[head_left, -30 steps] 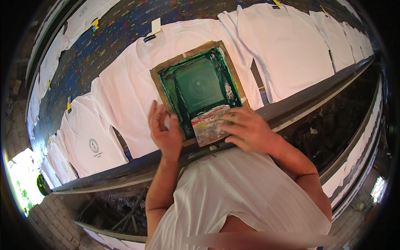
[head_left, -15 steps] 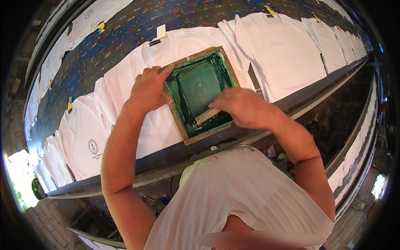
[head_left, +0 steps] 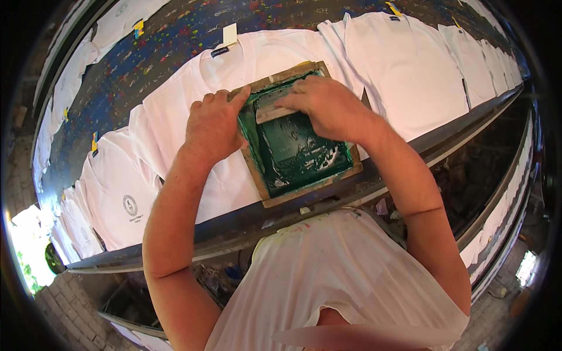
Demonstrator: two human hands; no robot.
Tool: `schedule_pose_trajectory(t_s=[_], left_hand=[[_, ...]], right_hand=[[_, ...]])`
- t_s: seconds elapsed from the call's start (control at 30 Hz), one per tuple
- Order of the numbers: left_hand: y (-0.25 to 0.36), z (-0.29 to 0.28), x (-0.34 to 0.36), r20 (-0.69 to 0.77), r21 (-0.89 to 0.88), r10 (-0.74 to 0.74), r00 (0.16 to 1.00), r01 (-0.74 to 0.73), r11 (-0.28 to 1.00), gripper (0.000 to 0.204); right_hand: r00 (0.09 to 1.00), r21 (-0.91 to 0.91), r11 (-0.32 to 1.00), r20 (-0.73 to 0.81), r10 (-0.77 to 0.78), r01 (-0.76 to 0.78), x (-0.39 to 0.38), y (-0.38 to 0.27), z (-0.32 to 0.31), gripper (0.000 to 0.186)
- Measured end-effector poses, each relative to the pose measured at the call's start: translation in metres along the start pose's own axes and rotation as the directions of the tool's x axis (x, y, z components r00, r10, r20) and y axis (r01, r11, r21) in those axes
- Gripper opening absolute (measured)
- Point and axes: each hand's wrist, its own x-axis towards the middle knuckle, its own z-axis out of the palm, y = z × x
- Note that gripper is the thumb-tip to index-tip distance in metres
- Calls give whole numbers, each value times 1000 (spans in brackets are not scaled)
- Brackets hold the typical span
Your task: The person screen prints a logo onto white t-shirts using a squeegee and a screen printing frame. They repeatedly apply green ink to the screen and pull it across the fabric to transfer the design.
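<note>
A wooden-framed printing screen [head_left: 253, 169] with green mesh lies on a white T-shirt [head_left: 225, 178] spread over the long table. My left hand [head_left: 213, 126] grips the left side of the frame, its thumb along the top left corner. In my right hand [head_left: 333, 108] is a squeegee [head_left: 274, 113], its pale wooden edge resting inside the screen near the far end. Dark wet ink [head_left: 304, 169] streaks the mesh on the near side of the squeegee. The shirt front under the screen is hidden.
To the right lies another white T-shirt [head_left: 404, 76], with more beyond it. A shirt with a dark round print [head_left: 130, 205] is on the left. The paint-spotted table top [head_left: 158, 52] stretches behind, and the table's front rail [head_left: 410, 149] runs close to my body.
My right hand has pushed the squeegee from the near end of the screen to the far end. Ink streaks now show across the near part. My left hand keeps its hold on the frame.
</note>
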Motion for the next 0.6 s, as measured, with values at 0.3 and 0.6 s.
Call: schedule_pose_trajectory(t_s=[0.3, 0.6], left_hand=[[0, 0, 1, -3, -13, -6, 1000, 6, 1000, 119], [1, 1, 3, 21, 2, -21, 1000, 21, 1000, 118]], right_hand=[[1000, -73, 997, -20, -14, 13, -74, -59, 16, 44], [999, 23, 1000, -35, -6, 7, -117, -85, 20, 38]])
